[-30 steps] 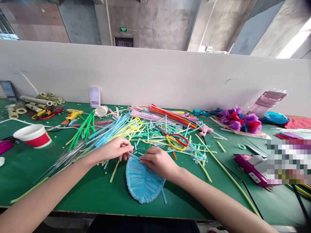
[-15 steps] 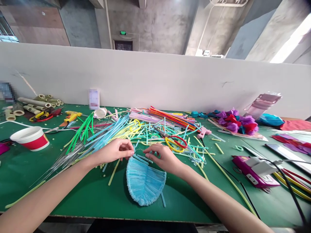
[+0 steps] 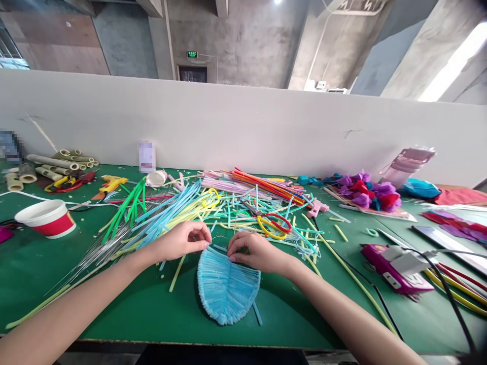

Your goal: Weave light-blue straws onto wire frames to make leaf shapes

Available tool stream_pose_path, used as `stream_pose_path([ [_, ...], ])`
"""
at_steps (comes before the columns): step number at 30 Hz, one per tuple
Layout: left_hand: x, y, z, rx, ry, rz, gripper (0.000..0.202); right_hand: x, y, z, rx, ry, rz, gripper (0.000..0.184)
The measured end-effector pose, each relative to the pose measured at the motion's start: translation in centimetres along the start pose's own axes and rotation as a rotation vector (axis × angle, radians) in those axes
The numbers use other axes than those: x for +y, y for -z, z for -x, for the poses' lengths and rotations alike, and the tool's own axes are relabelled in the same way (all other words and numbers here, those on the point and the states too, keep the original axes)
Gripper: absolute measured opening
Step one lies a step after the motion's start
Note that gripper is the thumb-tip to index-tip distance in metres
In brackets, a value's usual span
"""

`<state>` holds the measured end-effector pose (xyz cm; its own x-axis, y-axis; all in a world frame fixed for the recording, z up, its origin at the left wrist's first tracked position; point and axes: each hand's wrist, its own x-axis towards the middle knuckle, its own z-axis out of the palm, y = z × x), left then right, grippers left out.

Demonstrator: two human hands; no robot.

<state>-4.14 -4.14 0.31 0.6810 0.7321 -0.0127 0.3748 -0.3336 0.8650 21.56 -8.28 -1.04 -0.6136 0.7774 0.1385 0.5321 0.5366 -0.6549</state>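
Got fuzzy blue leaf (image 3: 229, 289) near front edge of green worktop (image 3: 152, 312). Pinching its top-left corner with left hand (image 3: 186, 241), touching top edge with bunched fingers of right hand (image 3: 254, 251), can't tell if clamped. Farther back: scissors (image 3: 267, 216) on messy colored stems (image 3: 171, 203), then pale partition (image 3: 243, 126).

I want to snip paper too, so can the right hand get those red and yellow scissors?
Probably yes: the scissors lie just beyond the right hand, with their handles toward the person and uncovered. But its fingertips are busy at the blue leaf-shaped piece.
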Motion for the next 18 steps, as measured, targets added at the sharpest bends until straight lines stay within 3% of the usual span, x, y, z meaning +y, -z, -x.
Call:
stream_pose_path([
  [4, 0.3, 0.2, 0.0, 0.048, -0.003, 0.052, 0.016, -0.1, -0.2, -0.1, 0.13, -0.054, -0.022, 0.011],
  [7, 1.1, 0.5, 0.4, 0.164, -0.057, 0.061, 0.016, -0.6, 0.0, 0.1, 0.253, -0.239, -0.096, 0.02],
  [9, 1.8, 0.8, 0.6, 0.243, -0.089, 0.059, 0.016, -1.0, 0.0, 0.3, 0.22, -0.336, -0.222, 0.025],
  [12, 2.5, 1.1, 0.8, 0.305, -0.132, 0.047, 0.016, -1.6, -0.6, 0.1, 0.186, -0.346, -0.41, 0.031],
  [18, 2.9, 1.1, 0.7, 0.296, -0.141, 0.006, 0.018, -1.7, -1.6, -0.8, 0.226, -0.406, -0.753, 0.051],
])
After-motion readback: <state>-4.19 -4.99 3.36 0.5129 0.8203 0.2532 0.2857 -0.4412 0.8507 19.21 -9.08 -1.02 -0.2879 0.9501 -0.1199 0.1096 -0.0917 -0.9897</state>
